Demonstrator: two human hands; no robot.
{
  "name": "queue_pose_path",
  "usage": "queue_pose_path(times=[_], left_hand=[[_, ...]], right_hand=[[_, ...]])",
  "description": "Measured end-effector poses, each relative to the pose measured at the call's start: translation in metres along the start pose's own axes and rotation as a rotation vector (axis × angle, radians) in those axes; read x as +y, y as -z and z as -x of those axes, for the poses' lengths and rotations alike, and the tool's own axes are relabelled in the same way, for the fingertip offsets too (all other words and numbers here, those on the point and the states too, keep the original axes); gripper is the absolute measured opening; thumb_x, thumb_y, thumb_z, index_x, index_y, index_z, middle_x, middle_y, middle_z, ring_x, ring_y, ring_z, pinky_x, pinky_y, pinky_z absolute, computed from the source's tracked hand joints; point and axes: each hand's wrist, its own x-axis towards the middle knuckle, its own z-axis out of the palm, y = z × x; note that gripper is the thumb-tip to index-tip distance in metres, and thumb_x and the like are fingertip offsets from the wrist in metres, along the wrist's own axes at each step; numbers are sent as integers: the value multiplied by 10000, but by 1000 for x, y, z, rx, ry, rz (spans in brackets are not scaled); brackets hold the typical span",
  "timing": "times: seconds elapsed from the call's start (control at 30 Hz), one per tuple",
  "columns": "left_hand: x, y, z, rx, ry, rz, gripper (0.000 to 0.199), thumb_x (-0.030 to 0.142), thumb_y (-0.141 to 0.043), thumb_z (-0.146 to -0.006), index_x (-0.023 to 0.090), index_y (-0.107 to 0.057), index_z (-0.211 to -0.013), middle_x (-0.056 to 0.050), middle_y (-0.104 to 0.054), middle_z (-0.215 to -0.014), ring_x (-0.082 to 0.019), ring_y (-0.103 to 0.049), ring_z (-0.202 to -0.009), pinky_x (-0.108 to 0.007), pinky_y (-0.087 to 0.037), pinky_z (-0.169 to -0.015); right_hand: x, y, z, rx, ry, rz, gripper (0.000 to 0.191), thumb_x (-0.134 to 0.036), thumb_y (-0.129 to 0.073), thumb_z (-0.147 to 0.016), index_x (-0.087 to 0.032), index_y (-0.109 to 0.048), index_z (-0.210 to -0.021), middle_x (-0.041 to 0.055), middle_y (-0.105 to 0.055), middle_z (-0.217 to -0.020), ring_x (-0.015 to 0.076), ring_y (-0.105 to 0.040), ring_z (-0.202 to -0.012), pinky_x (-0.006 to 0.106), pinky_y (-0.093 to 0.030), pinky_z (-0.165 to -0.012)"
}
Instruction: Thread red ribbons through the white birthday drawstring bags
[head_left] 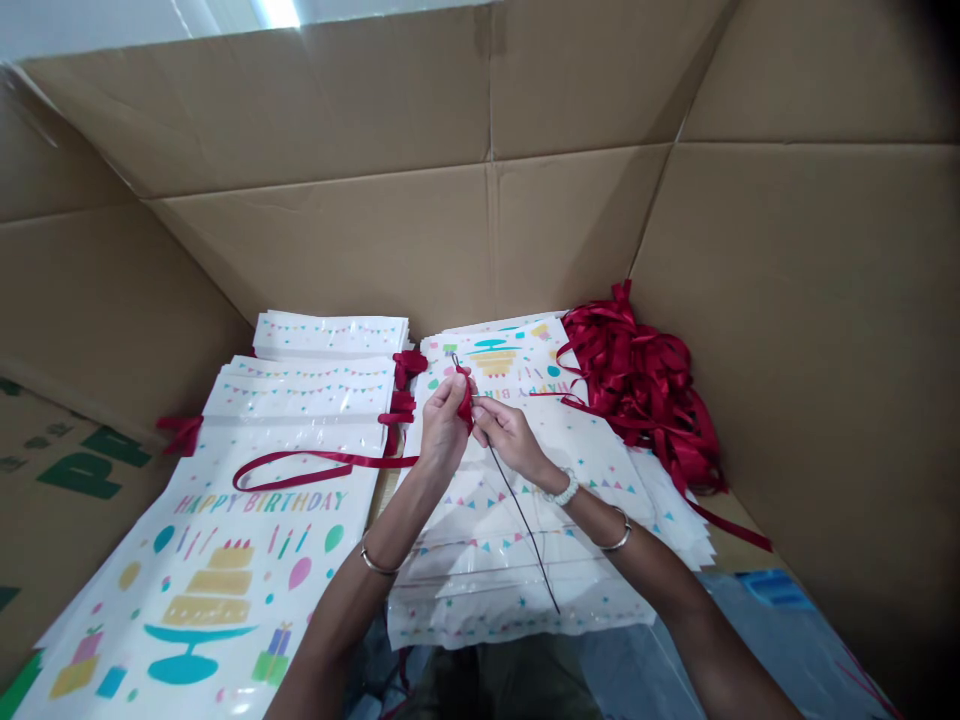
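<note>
Bunched red ribbon is pinched in my left hand, above a stack of printed white bags. One ribbon end loops out to the left. My right hand is closed beside it, holding a thin dark cord that trails down over the bags. A small loop of dark cord sticks up above my left fingertips. On the left lies another stack of white bags printed with a cake and "HAPPY BIRTHDAY", with red ribbon bunches at its edges.
A large pile of red ribbons lies at the right, with one strand hanging toward the front. Tall cardboard walls enclose the work area at the back and sides. Clear plastic lies at the lower right.
</note>
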Motion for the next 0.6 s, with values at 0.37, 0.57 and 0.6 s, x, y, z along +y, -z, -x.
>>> queue_pose_path(times=[0.37, 0.57, 0.6], left_hand=[[4, 13, -5, 11, 4, -133, 371, 394, -968, -670, 138, -701, -695, 6, -630, -659, -77, -552, -617, -207, -458, -654], [9, 20, 2, -67, -38, -253, 372, 473, -910, -740, 146, -746, -807, -56, -723, -789, -131, -646, -688, -242, -514, -685], [10, 20, 3, -69, -39, -266, 372, 479, -903, -749, 149, -744, -815, -59, -728, -793, -136, -651, -685, -245, -517, -675]], right_hand=[[-6, -4, 5, -20, -39, -91, 547, -730, -580, -913, -185, -540, -900, -62, -476, -549, 90, -371, -511, 265, -311, -550], [-8, -7, 10, -25, -50, -68, 521, -699, -563, -941, -179, -565, -912, -54, -485, -559, 92, -371, -520, 261, -299, -540], [-8, -8, 10, -23, -53, -67, 523, -697, -560, -944, -175, -574, -916, -52, -485, -561, 92, -376, -523, 260, -297, -539]])
